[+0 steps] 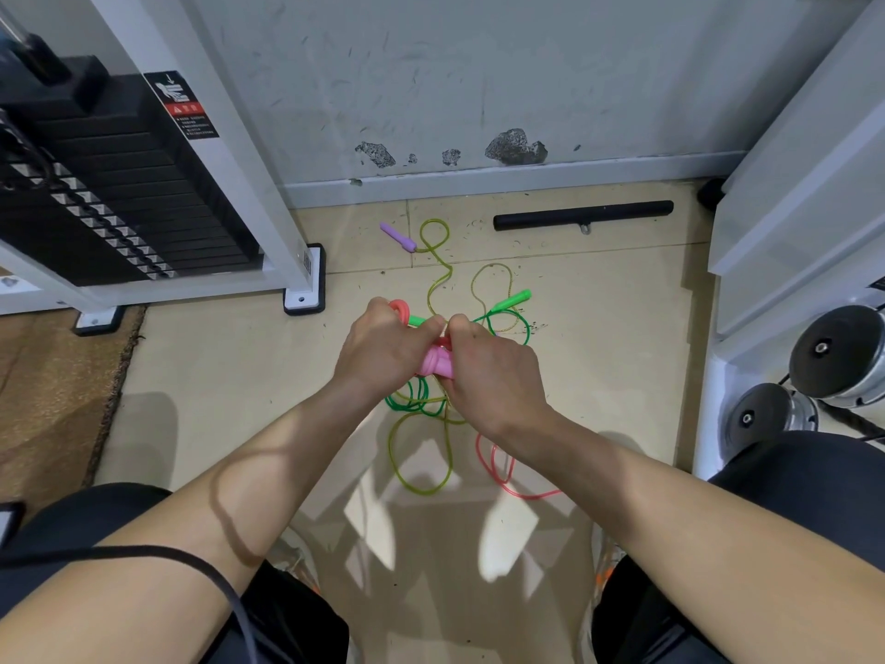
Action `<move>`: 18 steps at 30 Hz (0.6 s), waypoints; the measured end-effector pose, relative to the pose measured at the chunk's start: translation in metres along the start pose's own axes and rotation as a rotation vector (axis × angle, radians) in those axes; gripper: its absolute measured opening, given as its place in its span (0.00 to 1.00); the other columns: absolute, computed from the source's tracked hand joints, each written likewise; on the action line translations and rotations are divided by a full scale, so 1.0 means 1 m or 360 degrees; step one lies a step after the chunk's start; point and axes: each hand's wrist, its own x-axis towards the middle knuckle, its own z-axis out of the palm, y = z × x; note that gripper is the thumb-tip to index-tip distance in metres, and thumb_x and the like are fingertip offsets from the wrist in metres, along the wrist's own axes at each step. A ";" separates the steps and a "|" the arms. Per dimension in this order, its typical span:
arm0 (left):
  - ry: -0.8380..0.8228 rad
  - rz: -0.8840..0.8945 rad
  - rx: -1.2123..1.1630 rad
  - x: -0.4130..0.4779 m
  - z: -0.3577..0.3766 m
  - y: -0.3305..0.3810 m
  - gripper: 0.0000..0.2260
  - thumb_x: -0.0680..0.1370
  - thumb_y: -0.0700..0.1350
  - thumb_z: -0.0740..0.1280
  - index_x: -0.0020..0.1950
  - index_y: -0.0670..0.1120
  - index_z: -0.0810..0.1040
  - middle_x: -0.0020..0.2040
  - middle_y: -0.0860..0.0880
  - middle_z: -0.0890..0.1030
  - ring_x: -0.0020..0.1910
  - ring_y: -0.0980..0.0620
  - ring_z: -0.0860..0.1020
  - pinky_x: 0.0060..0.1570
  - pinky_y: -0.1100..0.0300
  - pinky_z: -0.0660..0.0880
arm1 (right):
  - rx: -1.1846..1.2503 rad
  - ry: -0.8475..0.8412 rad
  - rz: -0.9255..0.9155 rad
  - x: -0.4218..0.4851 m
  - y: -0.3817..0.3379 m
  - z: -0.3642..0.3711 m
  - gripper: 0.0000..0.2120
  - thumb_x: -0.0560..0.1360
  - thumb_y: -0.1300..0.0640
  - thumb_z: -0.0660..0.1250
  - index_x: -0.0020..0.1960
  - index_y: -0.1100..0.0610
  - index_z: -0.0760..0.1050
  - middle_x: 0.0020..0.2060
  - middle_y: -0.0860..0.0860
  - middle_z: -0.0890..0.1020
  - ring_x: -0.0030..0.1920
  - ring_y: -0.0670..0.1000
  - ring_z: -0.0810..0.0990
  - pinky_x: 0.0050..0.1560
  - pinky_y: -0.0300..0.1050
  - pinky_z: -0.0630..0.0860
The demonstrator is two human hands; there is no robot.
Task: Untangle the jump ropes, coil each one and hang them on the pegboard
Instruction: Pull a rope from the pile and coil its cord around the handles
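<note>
Both hands are meeting in the middle of the frame, and they are hiding the knot where the jump ropes cross, so it is hard to tell which rope is going where. The left hand (383,347) is curling closed around a pink handle (436,362), and a coral handle (400,306) is poking out above its knuckles. The right hand (488,371) is also curling closed, with its fingertips pinching something by the left thumb, but what it is pinching is too small to make out. A green rope (512,323) is looping to the right of the hands and ending in a green handle (513,299). A yellow rope (433,275) is wiggling up the frame to a purple handle (398,236) lying near the wall (431,79). Below the hands, more yellow loops and a pink rope (498,472) are lying on the tan floor (215,366). A black bar (582,215) is lying by the wall in the upper right. A stack of black weights (110,184) in a white frame (268,184) is filling the upper left and is getting cut off by the edge. Round metal dumbbells (835,357) are peeking in at the right edge. The person's dark knees are getting cut off at the bottom corners.
</note>
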 end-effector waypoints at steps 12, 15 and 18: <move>-0.0525 0.0131 -0.0372 -0.021 -0.034 0.021 0.15 0.71 0.52 0.79 0.34 0.49 0.74 0.48 0.38 0.85 0.41 0.46 0.81 0.51 0.36 0.80 | -0.0082 0.0073 0.0004 0.005 0.003 -0.003 0.10 0.76 0.57 0.65 0.54 0.54 0.66 0.48 0.50 0.80 0.43 0.55 0.81 0.34 0.46 0.64; -0.0723 0.0195 -0.0374 -0.025 -0.041 0.023 0.13 0.73 0.41 0.78 0.31 0.47 0.79 0.45 0.38 0.82 0.42 0.44 0.76 0.56 0.35 0.77 | -0.0095 0.0101 0.0011 0.007 0.005 -0.002 0.11 0.76 0.55 0.66 0.54 0.54 0.66 0.46 0.50 0.80 0.41 0.56 0.81 0.32 0.45 0.64; -0.0627 0.0128 -0.0421 -0.022 -0.039 0.016 0.22 0.64 0.45 0.82 0.41 0.45 0.68 0.48 0.37 0.83 0.45 0.39 0.83 0.52 0.28 0.76 | -0.0105 0.0124 0.0025 0.007 0.008 0.001 0.11 0.76 0.54 0.67 0.54 0.54 0.66 0.45 0.50 0.80 0.38 0.55 0.78 0.31 0.45 0.63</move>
